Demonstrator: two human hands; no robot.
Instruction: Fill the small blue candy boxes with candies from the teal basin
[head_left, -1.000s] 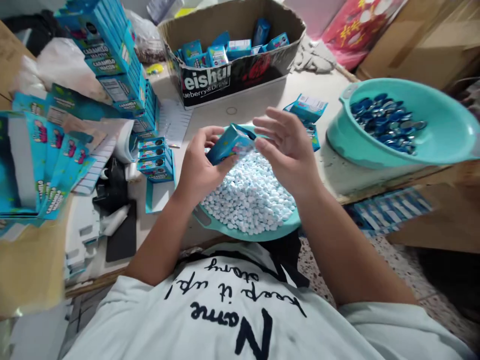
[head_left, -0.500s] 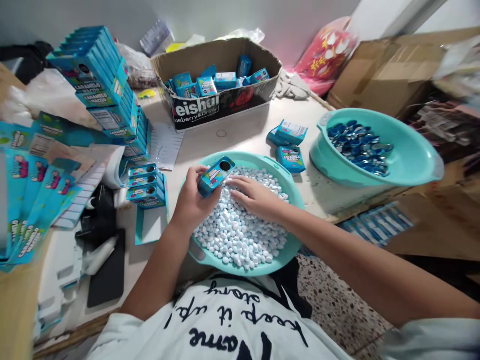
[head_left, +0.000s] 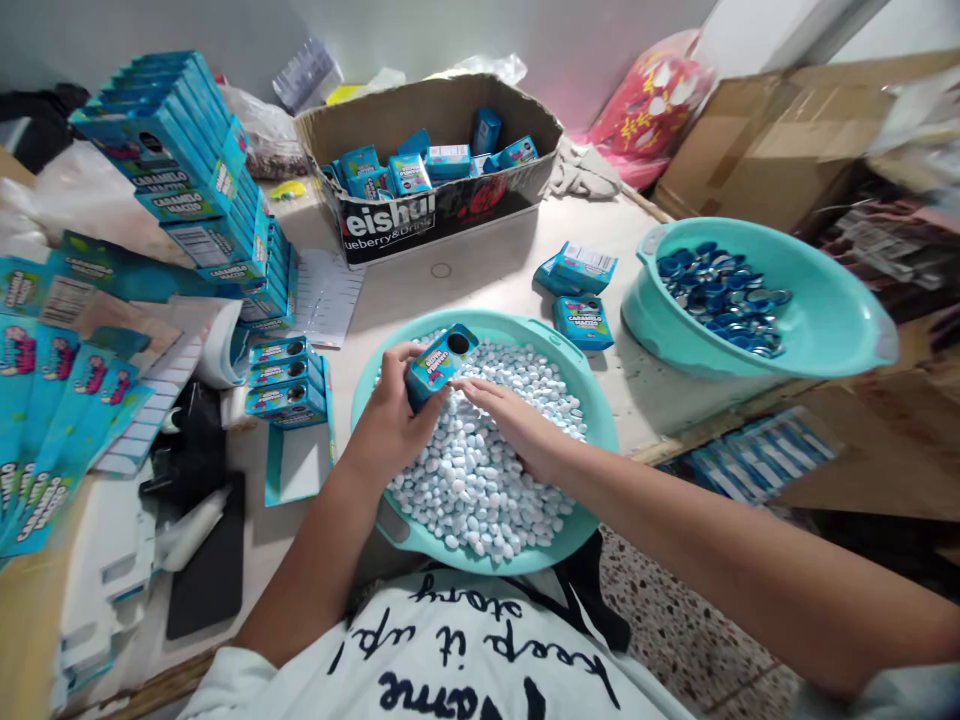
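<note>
Broadly, a pale table is seen crowded from edge to edge: a cardboard tray of finished boxes at the back, stacked blue cartons to the left, a teal basin of blue foil pieces to the right. Nearest the body, a teal bowl is heaped with small white-blue candies, likely hard, smooth and apt to roll or scatter. Above that heap a small blue carton is pinched by the left hand, open end up; being thin card, it is judged light and crushable, best held by its side walls. The right hand lies loosely spread, fingertips in the candies.
</note>
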